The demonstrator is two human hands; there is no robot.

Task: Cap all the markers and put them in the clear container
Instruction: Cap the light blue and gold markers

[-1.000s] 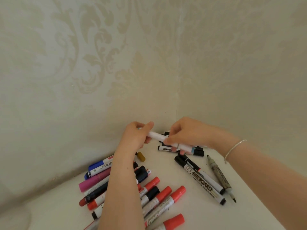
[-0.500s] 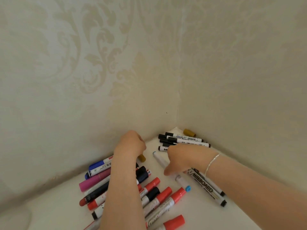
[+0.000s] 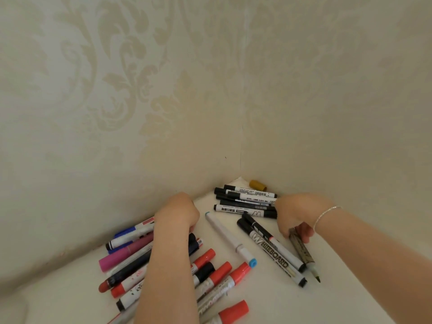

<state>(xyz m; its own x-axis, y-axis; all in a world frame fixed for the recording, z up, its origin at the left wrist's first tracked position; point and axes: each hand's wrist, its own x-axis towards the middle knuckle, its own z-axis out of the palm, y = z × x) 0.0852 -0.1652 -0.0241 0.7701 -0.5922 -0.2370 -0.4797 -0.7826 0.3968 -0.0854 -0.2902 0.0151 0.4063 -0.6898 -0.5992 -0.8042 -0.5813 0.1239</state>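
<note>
Now pinching an uncapped olive marker (image 3: 301, 247) with right hand (image 3: 295, 215), nib bare and pointing toward the near edge of the tabletop (image 3: 268, 305). Lying just left: two black whiteboard markers (image 3: 272, 249), then a white marker with a blue cap (image 3: 230, 239). Resting knuckles-up among the red, pink and blue markers (image 3: 210, 279), left hand (image 3: 177, 212), fingers curled under, perhaps holding something, cannot tell. Stacked in the corner: more black-capped markers (image 3: 245, 202) and a mustard cap (image 3: 257, 184).

A long white blue-capped marker (image 3: 230, 238) lies between the red-capped marker pile (image 3: 210, 277) at left and two black-capped whiteboard markers (image 3: 272, 250) at right; black-capped markers (image 3: 245, 199) lie behind.
</note>
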